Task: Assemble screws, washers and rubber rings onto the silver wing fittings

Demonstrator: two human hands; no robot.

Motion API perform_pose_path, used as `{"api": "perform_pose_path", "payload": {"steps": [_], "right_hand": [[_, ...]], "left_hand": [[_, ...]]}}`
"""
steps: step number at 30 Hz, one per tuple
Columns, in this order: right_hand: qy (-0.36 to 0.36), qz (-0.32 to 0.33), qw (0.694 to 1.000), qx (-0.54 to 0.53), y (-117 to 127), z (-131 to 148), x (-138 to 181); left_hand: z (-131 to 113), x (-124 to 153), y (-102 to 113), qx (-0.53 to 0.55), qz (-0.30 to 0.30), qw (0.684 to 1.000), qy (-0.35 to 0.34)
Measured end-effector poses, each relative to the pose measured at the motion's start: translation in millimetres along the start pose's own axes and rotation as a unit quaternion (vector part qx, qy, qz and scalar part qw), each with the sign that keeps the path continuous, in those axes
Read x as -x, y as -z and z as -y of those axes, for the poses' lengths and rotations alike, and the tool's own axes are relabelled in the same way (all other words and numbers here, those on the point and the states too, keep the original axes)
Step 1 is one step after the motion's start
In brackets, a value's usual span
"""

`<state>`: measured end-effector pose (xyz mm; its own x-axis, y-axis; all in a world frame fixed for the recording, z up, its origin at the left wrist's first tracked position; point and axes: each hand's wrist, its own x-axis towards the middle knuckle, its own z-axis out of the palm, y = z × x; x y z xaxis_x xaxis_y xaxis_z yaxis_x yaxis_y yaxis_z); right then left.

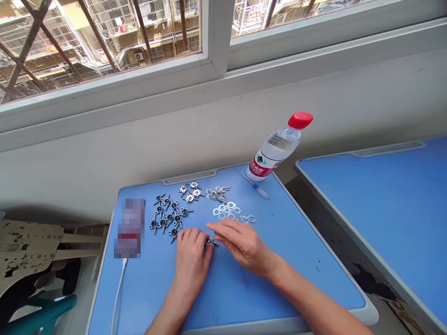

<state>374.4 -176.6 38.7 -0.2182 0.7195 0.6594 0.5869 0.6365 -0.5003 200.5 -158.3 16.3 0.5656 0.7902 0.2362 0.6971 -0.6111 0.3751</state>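
Observation:
My left hand (192,249) is closed at the table's middle, its thumb and fingers around a small metal fitting with thin protruding pins (211,242). Beside it, my right hand (240,242) hovers with fingers stretched leftward over the fitting; I see nothing held in it, though its palm is hidden. Left of my hands lie several metal fittings with black round centres (169,217). Behind them is a small group of fittings with silver plates on top (196,192). Just beyond my right hand are flat silver two-hole plates (223,210) and a pile of small eye-ended metal pins (217,193).
A water bottle with a red cap (275,151) stands at the table's far right corner, beside a blue pen (257,187). On the left lies a blurred-out phone (130,228) with a white cable (119,286). Another blue table (384,195) is to the right, across a gap.

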Motion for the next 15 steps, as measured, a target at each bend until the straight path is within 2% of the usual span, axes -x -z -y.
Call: {"api": "perform_pose_path", "payload": {"steps": [5,11,15], "right_hand": [[0.002,0.012,1.000,-0.027,2.0,0.8,-0.3],[0.021,-0.048,0.998,0.046,-2.9,0.7,0.5],[0.027,-0.016,0.999,0.042,-0.3,1.9,0.5]], "left_hand": [[0.3,-0.3,0.7,0.003,-0.004,1.000,-0.006],[0.0,-0.2,1.1,-0.011,-0.005,1.000,-0.001],[-0.3,-0.6,1.5,-0.003,-0.005,1.000,-0.005]]}}
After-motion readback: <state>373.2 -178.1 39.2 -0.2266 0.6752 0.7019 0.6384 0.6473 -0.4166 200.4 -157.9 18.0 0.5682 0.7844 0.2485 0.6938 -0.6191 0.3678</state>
